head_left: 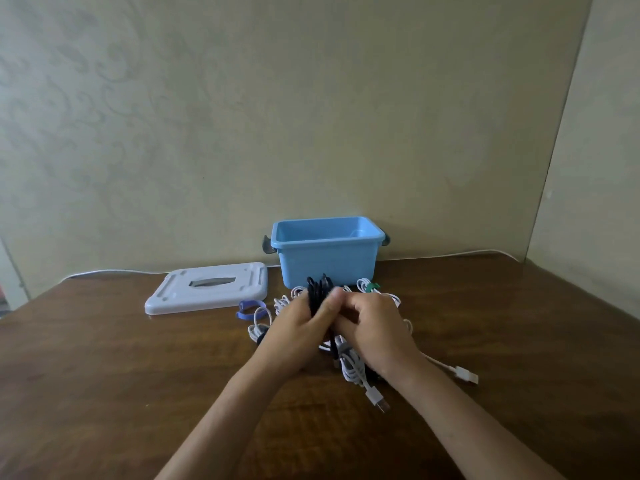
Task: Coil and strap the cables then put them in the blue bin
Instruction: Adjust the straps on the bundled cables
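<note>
Both hands meet at the centre of the dark wooden tabletop (104, 358). The left hand (298, 327) has its fingers clamped round a coiled black cable bundle (317, 289), whose loops stand up above the knuckles; the right hand (372, 323) is curled against it, apparently working at the bundle, though what it pinches cannot be told. To strap well, the left grip should likely keep the loops compressed while the strap is drawn snug round the middle. Loose white USB cables (356, 372) lie beneath the hands, trailing toward 5 o'clock. The open light-blue plastic bin (325, 261) stands at 12 o'clock, near the hands; its grey lid (207, 289) lies at 10 o'clock.
</note>
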